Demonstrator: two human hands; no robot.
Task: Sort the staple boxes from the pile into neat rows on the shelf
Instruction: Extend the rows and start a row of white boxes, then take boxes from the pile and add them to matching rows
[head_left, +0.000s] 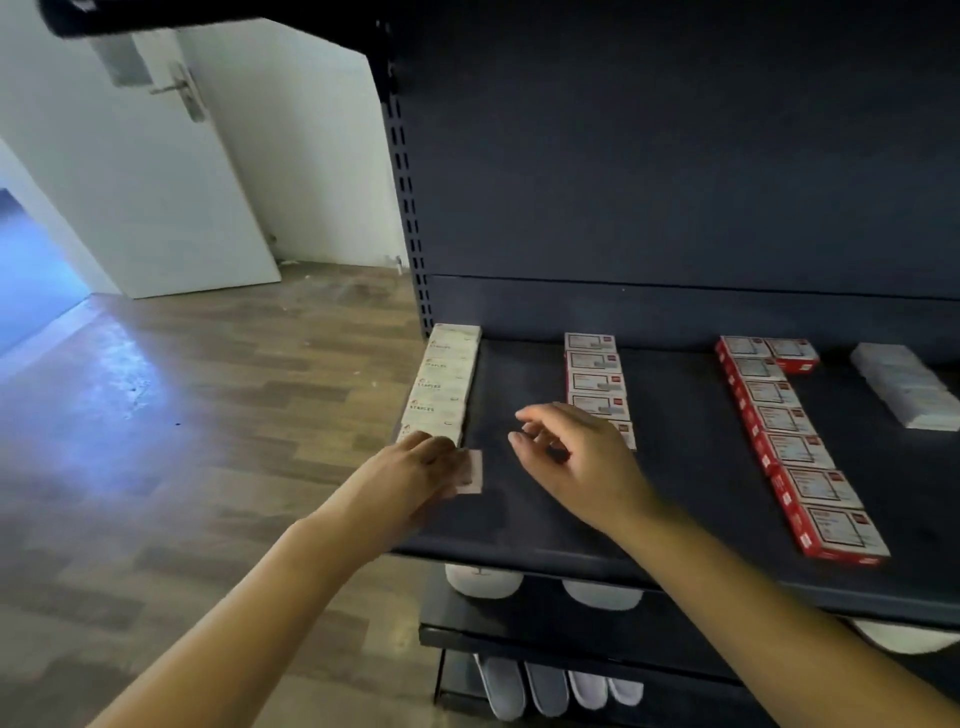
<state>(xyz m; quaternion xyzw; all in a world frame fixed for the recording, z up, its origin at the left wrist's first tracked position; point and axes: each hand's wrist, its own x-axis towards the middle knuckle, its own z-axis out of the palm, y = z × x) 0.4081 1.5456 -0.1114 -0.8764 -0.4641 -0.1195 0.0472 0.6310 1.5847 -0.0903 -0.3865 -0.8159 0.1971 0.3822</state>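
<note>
On the dark shelf lie rows of staple boxes. A cream row runs along the left edge. My left hand holds a small cream box at the near end of that row. My right hand hovers just right of it with loosely curled fingers and holds nothing. It partly covers the near end of a white-and-red row. Farther right runs a long red row, with one extra red box beside its far end.
A stack of white boxes lies at the shelf's far right. White caps and slippers sit on lower shelves. The perforated upright post stands at the shelf's left. Wooden floor and a white door lie to the left.
</note>
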